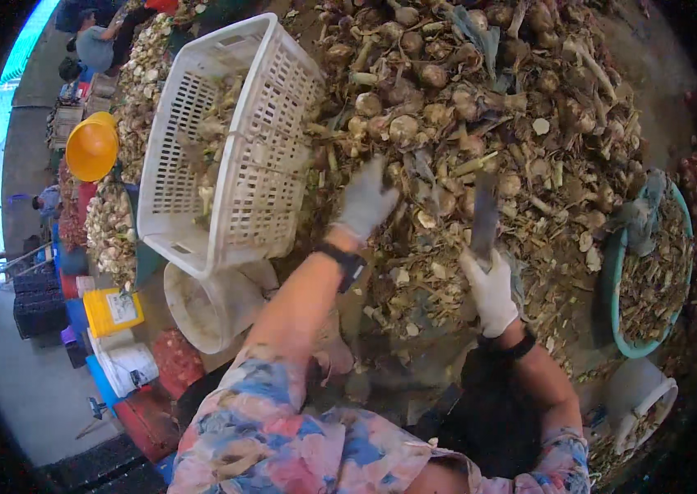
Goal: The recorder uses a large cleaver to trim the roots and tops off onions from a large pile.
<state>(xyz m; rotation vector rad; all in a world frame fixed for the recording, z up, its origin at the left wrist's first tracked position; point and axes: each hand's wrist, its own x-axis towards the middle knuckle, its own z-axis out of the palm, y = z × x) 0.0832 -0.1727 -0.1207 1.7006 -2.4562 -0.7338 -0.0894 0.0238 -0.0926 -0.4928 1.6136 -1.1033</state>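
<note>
My left hand (365, 200), in a grey work glove, is over the near edge of a big heap of garlic bulbs (404, 129) with dry stalks and roots. Its thumb stands away from the fingers and nothing shows in it, though motion blurs the hand. A knife with a broad dark blade (485, 216) is gripped in my right hand (491, 295), which wears a white glove. The blade points away from me over the heap, and its handle is hidden in the fist. Below the blade lie cut stalks and root trimmings (428, 272).
Left of the heap, a white slatted plastic crate (268, 160) leans over a whitish bucket (200, 309); some garlic lies inside. A teal basin (617, 290) of trimmings stands at right, above a white bucket (617, 401). A yellow bucket (92, 146) and people (95, 49) appear far left.
</note>
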